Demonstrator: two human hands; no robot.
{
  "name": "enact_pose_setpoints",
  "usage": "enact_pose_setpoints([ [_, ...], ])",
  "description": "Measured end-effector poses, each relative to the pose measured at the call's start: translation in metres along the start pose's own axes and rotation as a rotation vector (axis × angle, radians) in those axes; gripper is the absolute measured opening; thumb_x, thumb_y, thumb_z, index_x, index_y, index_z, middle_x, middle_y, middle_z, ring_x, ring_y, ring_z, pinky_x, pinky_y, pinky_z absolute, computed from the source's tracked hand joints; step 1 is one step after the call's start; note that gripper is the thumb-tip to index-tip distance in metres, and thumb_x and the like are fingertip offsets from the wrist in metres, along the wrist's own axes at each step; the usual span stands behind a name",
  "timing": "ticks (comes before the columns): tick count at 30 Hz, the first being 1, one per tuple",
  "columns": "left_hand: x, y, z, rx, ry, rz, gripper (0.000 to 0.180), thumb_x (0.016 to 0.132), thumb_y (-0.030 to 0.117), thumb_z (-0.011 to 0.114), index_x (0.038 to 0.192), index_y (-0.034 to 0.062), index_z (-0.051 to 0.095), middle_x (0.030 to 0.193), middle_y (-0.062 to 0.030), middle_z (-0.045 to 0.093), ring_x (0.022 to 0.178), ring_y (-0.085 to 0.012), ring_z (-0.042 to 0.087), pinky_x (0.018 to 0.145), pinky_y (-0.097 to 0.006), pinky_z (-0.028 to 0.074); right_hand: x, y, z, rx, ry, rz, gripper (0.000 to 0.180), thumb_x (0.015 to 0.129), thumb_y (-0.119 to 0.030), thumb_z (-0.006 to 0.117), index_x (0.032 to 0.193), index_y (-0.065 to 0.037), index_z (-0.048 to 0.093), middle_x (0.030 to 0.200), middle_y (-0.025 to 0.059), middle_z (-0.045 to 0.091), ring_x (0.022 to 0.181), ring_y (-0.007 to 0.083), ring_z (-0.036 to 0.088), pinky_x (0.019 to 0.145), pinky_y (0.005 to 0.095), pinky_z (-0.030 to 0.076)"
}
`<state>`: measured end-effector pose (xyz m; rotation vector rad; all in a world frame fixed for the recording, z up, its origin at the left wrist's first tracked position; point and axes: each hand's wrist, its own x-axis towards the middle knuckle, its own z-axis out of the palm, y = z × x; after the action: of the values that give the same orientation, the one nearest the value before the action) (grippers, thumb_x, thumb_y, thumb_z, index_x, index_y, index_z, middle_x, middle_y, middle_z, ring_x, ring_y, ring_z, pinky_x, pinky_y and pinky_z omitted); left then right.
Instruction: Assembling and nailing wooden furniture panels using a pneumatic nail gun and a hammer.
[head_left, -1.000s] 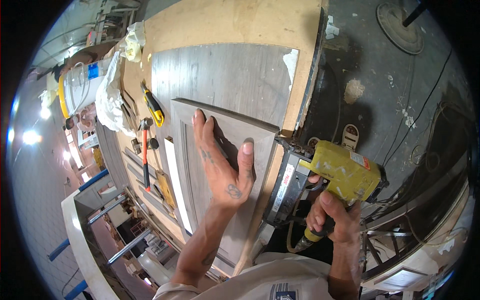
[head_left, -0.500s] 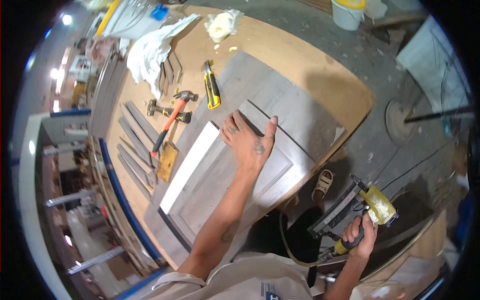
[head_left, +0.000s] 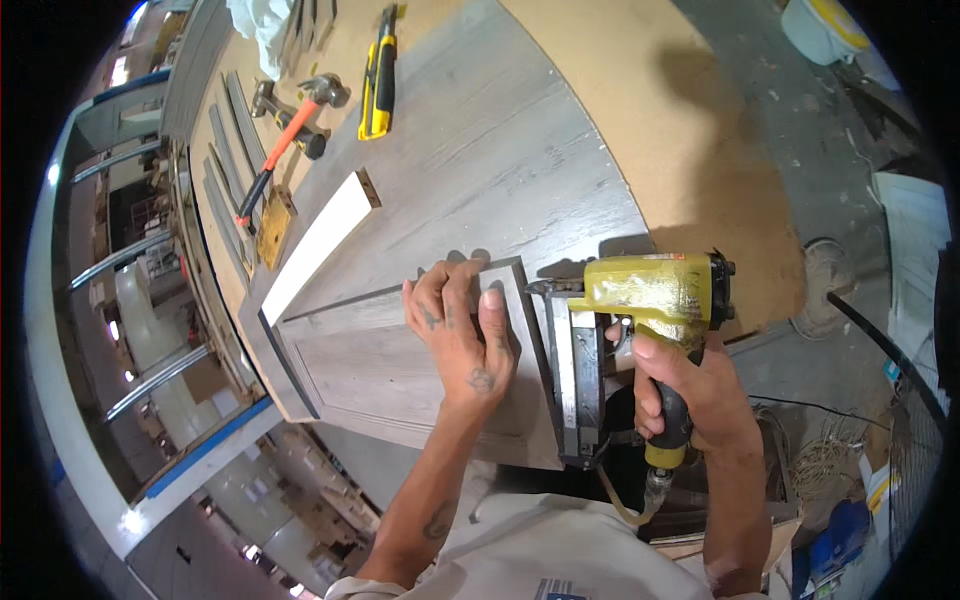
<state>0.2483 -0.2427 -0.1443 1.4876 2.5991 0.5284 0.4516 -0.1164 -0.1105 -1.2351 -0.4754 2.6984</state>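
Observation:
My left hand (head_left: 460,332) grips the far edge of a grey wood-grain framed panel (head_left: 400,385), its fingers bent over that edge and the thumb stretched out. In my right hand (head_left: 690,385) is a yellow-green nail gun (head_left: 645,290), with my fingers wrapped round its black handle. The gun's nose is close to the right end of the panel; whether it touches cannot be made out. A bright white strip (head_left: 315,250) with a brown end lies along the panel's left side. Beneath is a larger grey board (head_left: 500,130).
Beyond the left hand lie a yellow-and-black utility knife (head_left: 378,85), an orange-handled claw hammer (head_left: 290,140), a second hammer (head_left: 300,125), a yellowish block (head_left: 275,228) and several grey strips (head_left: 225,160). The tan worktable (head_left: 690,130) ends at the right. A white bucket (head_left: 820,35) stands on the floor.
The nail gun has come up and left in my right hand, from beside my body to the panel's right end. My left hand stays on the panel; the view has shifted.

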Motion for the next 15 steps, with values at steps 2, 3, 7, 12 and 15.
enact_pose_setpoints([
  [2, 0.0, 0.004, -0.002, 0.038, -0.007, -0.026, 0.032, 0.099, 0.028, 0.046, 0.121, 0.0065, 0.055, 0.114, -0.0142, 0.049, 0.118, -0.0301, 0.042, 0.112, -0.057, 0.013, 0.005, -0.01, 0.0, -0.022, -0.006, 0.079, 0.026, 0.089, -0.019, 0.068, 0.103, 0.002, 0.061, 0.061, 0.0026, 0.053, 0.043, 0.0107, 0.049, 0.041, 0.0271, 0.043],
  [3, 0.001, 0.006, -0.002, 0.025, -0.02, -0.03, 0.034, 0.1, 0.03, 0.045, 0.12, 0.0051, 0.055, 0.115, -0.0166, 0.048, 0.118, -0.0319, 0.042, 0.112, -0.056, 0.013, 0.005, -0.014, 0.0, -0.067, 0.004, 0.093, 0.031, 0.091, -0.022, 0.065, 0.109, 0.002, 0.058, 0.057, 0.0023, 0.05, 0.042, 0.011, 0.048, 0.041, 0.0277, 0.044],
  [7, 0.003, 0.01, 0.001, -0.004, -0.035, -0.051, 0.036, 0.1, 0.032, 0.043, 0.118, 0.0035, 0.056, 0.117, -0.0192, 0.047, 0.118, -0.0337, 0.041, 0.113, -0.054, 0.012, 0.008, -0.025, -0.002, 0.007, 0.067, 0.175, 0.03, 0.089, -0.021, 0.069, 0.106, 0.002, 0.061, 0.071, 0.0042, 0.056, 0.045, 0.0101, 0.05, 0.041, 0.027, 0.043],
  [12, 0.002, 0.005, 0.0, -0.001, -0.042, -0.068, 0.036, 0.1, 0.032, 0.042, 0.118, 0.0031, 0.056, 0.117, -0.019, 0.048, 0.118, -0.0331, 0.041, 0.113, -0.054, 0.012, 0.019, -0.041, 0.005, -0.047, 0.068, 0.269, 0.032, 0.088, -0.024, 0.07, 0.105, 0.002, 0.062, 0.065, 0.0035, 0.054, 0.045, 0.0102, 0.05, 0.041, 0.027, 0.043],
  [15, 0.003, 0.005, 0.0, 0.007, -0.048, -0.07, 0.037, 0.1, 0.032, 0.042, 0.117, 0.0027, 0.056, 0.116, -0.0187, 0.048, 0.118, -0.0325, 0.041, 0.113, -0.055, 0.012, 0.021, -0.045, 0.005, -0.062, 0.055, 0.291, 0.033, 0.088, -0.025, 0.071, 0.105, 0.002, 0.062, 0.062, 0.003, 0.053, 0.044, 0.0103, 0.049, 0.041, 0.0269, 0.043],
])
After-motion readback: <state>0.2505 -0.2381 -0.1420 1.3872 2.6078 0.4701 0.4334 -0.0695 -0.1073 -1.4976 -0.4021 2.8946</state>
